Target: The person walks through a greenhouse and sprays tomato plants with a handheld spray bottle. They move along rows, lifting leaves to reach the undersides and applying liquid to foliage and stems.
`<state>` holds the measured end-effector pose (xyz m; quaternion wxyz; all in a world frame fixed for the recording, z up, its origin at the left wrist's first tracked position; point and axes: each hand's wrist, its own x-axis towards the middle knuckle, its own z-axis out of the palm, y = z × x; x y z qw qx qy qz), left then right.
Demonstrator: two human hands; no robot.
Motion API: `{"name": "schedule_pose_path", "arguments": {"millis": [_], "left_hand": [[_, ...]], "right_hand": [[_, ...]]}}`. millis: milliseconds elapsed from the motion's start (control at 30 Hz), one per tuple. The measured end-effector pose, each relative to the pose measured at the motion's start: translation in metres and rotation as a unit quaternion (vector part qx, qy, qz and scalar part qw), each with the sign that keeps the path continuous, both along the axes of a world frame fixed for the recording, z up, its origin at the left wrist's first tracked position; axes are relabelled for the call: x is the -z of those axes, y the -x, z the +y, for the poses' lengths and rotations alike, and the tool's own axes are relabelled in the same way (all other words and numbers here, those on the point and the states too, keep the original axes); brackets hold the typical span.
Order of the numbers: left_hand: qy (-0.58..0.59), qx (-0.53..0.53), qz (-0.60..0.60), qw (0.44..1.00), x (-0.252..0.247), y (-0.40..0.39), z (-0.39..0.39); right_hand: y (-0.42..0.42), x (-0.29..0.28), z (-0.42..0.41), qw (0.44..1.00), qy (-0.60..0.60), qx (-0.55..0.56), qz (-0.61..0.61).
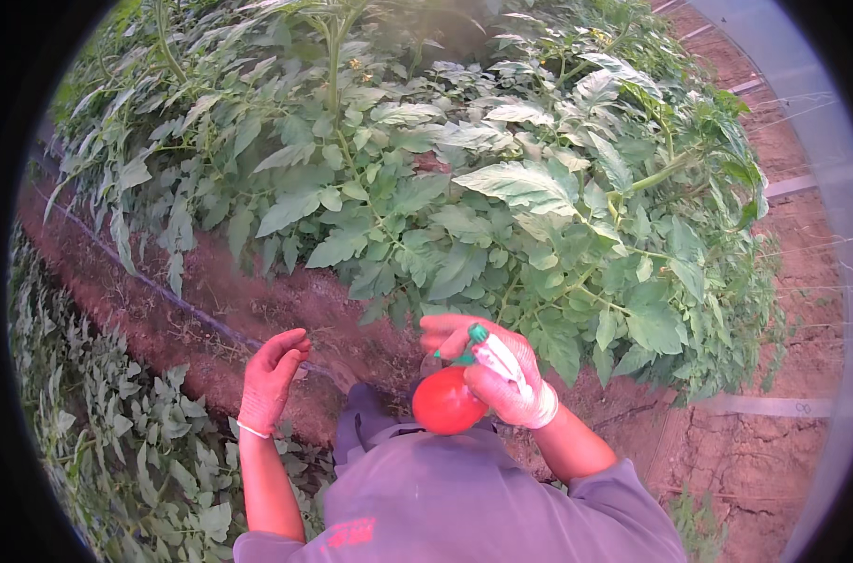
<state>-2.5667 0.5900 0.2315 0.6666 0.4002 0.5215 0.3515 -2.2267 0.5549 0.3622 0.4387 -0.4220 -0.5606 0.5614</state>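
Note:
My right hand point(507, 373), in a pale work glove, grips a trigger spray bottle. The bottle has a round red body point(446, 405), a white spray head point(498, 357) and a green nozzle tip point(478, 333). A bit of green at its neck shows beside my fingers. My left hand point(273, 380), also gloved, is raised over the soil path with loosely bent fingers and nothing visible in it. Just beyond my right hand are the lower leaves of a tomato plant point(462, 267).
Dense tomato plants fill the far side, some with yellow flowers point(356, 65). A thin dark hose point(187, 310) crosses the reddish soil path point(257, 295). More leafy plants point(138, 436) grow at lower left. Plastic sheeting point(813, 105) and pale strips point(764, 406) lie at right.

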Motion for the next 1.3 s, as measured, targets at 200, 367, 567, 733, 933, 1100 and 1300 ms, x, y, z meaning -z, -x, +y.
{"name": "schedule_pose_path", "arguments": {"millis": [200,367,567,733,933,1100,1300], "left_hand": [[0.017,0.050,-0.030,0.998,0.002,-0.010,0.013],[0.001,0.075,-0.018,0.997,-0.010,-0.023,0.028],[-0.063,0.054,0.031,0.996,-0.059,-0.040,0.063],[-0.078,0.052,0.059,0.994,-0.077,-0.059,0.077],[-0.054,0.048,0.080,0.994,-0.083,-0.067,0.072],[-0.039,0.024,0.095,0.994,-0.074,-0.038,0.066],[-0.041,-0.002,0.079,0.996,-0.059,0.029,0.076]], "right_hand": [[-0.031,0.001,0.036,0.942,-0.178,0.275,-0.074],[-0.054,-0.003,0.026,0.941,-0.133,0.298,-0.092],[-0.054,0.015,0.026,0.974,-0.054,0.210,0.065],[-0.064,0.031,0.022,0.989,0.024,0.099,0.105],[-0.068,0.041,0.034,0.993,0.054,0.025,0.099],[-0.047,0.042,0.059,0.998,0.010,-0.038,0.046],[0.016,0.038,0.096,0.997,-0.027,-0.076,-0.002]]}}
